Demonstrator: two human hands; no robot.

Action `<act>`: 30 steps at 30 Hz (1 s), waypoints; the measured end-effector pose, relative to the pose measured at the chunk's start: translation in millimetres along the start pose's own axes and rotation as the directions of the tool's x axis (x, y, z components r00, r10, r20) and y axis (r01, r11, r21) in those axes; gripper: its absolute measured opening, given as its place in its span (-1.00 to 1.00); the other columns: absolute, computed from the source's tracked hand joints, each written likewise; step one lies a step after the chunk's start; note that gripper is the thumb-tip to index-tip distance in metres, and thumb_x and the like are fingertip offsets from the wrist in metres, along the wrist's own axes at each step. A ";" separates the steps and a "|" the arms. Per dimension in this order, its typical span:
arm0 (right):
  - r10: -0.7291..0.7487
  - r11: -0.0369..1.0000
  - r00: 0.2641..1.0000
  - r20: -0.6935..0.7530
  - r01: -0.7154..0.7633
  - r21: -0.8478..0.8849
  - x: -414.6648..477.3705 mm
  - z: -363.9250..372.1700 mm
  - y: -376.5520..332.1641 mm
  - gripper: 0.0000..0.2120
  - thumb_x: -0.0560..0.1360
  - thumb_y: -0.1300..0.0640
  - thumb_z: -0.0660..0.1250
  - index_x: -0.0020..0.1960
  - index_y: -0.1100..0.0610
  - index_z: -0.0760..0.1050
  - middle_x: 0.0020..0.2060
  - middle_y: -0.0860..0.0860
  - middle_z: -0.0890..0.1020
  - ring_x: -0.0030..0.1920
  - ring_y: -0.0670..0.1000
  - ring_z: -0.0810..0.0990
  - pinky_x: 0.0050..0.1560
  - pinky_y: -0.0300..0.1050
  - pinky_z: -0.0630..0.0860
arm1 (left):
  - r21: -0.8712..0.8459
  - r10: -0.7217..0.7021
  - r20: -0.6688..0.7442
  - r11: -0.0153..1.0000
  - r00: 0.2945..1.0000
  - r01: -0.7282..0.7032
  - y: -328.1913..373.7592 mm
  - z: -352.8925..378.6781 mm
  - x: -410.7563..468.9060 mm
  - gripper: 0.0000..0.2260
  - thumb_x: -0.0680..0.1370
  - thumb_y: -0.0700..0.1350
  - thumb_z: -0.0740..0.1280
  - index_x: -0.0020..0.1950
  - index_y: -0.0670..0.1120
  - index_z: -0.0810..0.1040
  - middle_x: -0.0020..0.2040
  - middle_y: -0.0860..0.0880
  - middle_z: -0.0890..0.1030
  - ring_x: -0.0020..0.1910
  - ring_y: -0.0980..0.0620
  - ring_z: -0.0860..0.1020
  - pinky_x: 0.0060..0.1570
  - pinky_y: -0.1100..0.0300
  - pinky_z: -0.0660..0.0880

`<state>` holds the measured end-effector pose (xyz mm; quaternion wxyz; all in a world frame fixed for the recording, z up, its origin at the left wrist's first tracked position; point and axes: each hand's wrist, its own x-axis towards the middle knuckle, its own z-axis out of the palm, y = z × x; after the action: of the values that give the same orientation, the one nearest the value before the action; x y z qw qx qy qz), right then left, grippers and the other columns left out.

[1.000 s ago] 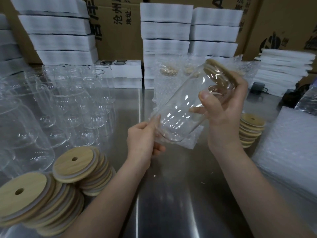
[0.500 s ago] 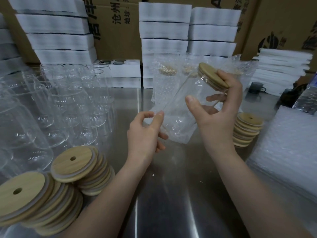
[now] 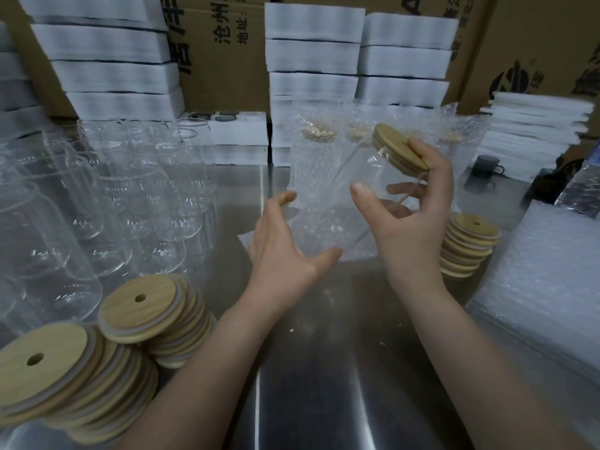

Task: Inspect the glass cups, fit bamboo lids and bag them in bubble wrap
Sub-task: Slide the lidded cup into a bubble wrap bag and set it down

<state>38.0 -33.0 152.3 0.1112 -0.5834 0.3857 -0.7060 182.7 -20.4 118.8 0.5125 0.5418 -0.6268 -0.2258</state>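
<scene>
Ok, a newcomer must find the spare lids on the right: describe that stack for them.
On the steel table, look right to the white bubble-wrap pile. The lid stack stands just left of it, beside the right hand. It is the small, neat one; the two bigger stacks at near left lean sideways.

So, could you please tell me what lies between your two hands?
The head view shows a bubble-wrap bag between the left hand and the right hand, which holds the lidded cup; the cup's base seems to reach into it.
</scene>
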 end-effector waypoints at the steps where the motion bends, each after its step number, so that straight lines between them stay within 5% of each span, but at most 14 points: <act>1: 0.002 1.000 1.000 0.005 -0.002 0.001 -0.2 0.2 -0.3 -0.36 0.37 -0.01 0.53 0.38 -0.04 0.35 0.26 -0.08 0.39 0.00 -0.19 0.48 -0.03 -0.14 0.59 | 0.020 -0.020 0.022 1.000 1.000 0.020 -2.7 -0.2 1.8 -0.17 0.25 0.20 0.50 0.42 0.18 0.17 0.35 0.18 0.29 0.35 0.20 0.22 0.40 0.09 0.18; 4: 0.007 1.000 1.000 0.022 -0.006 -0.005 -1.0 0.8 -1.7 -0.37 0.36 -0.05 0.52 0.36 -0.06 0.36 0.27 -0.04 0.42 0.01 -0.10 0.52 0.04 0.02 0.60 | 0.105 -0.040 0.052 0.994 0.998 0.034 -5.3 -0.2 4.6 -0.07 0.27 0.29 0.53 0.52 0.04 0.23 0.48 0.06 0.34 0.49 0.05 0.26 0.48 -0.08 0.20; 9: 0.003 1.000 0.999 0.044 -0.003 -0.001 -4.0 2.9 -3.1 -0.40 0.35 -0.05 0.52 0.33 -0.13 0.36 0.25 -0.06 0.44 0.05 0.02 0.54 0.11 0.07 0.57 | -0.020 -0.012 0.080 1.000 0.997 0.014 -2.8 1.5 0.1 -0.04 0.21 0.42 0.37 0.53 0.07 0.24 0.45 0.10 0.41 0.45 0.08 0.36 0.44 -0.06 0.30; 15: 0.031 0.999 0.993 0.118 -0.036 0.037 -10.4 9.2 0.5 -0.37 0.33 -0.04 0.54 0.34 -0.07 0.39 0.26 -0.08 0.47 0.26 0.00 0.51 0.25 0.09 0.50 | -0.045 0.072 -0.037 0.996 0.997 -0.073 3.4 1.9 -2.7 -0.14 0.31 0.35 0.38 0.53 0.05 0.27 0.45 0.09 0.39 0.44 0.16 0.35 0.41 0.00 0.35; 21: 0.072 0.982 0.978 0.197 -0.105 0.158 -12.9 16.2 -0.5 -0.38 0.31 0.09 0.58 0.30 -0.12 0.42 0.25 -0.05 0.48 0.25 0.05 0.56 0.23 0.13 0.54 | -0.052 0.136 -0.122 0.988 0.983 -0.144 5.0 0.7 -2.4 -0.23 0.37 0.23 0.41 0.52 0.00 0.30 0.43 0.07 0.43 0.43 0.10 0.37 0.39 -0.07 0.36; 23: 0.095 0.974 0.970 0.222 -0.137 0.180 -13.4 15.6 -1.0 -0.37 0.32 0.13 0.59 0.31 -0.11 0.44 0.26 -0.07 0.48 0.20 0.03 0.60 0.17 0.10 0.59 | -0.041 0.149 -0.139 0.987 0.979 -0.156 3.2 1.7 -2.1 -0.24 0.39 0.19 0.44 0.52 0.03 0.27 0.47 0.09 0.39 0.44 0.14 0.35 0.42 0.02 0.34; 27: 0.109 0.974 0.964 0.243 -0.152 0.167 -14.4 14.6 -2.9 -0.35 0.33 0.19 0.60 0.34 -0.03 0.45 0.28 -0.02 0.47 0.16 0.00 0.62 0.11 0.07 0.62 | -0.049 0.189 -0.150 0.979 0.971 -0.198 2.3 3.5 -2.8 -0.15 0.37 0.18 0.46 0.56 0.09 0.14 0.42 0.31 0.26 0.35 0.53 0.18 0.27 0.58 0.16; 30: 0.089 0.982 0.972 0.218 -0.121 0.142 -12.8 14.2 -4.2 -0.35 0.32 0.18 0.61 0.34 -0.04 0.45 0.29 0.00 0.47 0.17 -0.02 0.61 0.13 0.04 0.61 | -0.081 0.207 -0.104 0.973 0.973 -0.216 2.0 -0.1 1.8 0.00 0.25 0.27 0.51 0.56 0.16 0.06 0.35 0.41 0.19 0.38 0.52 0.15 0.32 0.53 0.15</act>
<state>55.9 -28.2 146.0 0.2336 -0.6232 0.3462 -0.6612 182.1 -21.4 121.3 0.5872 0.4580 -0.6448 -0.1726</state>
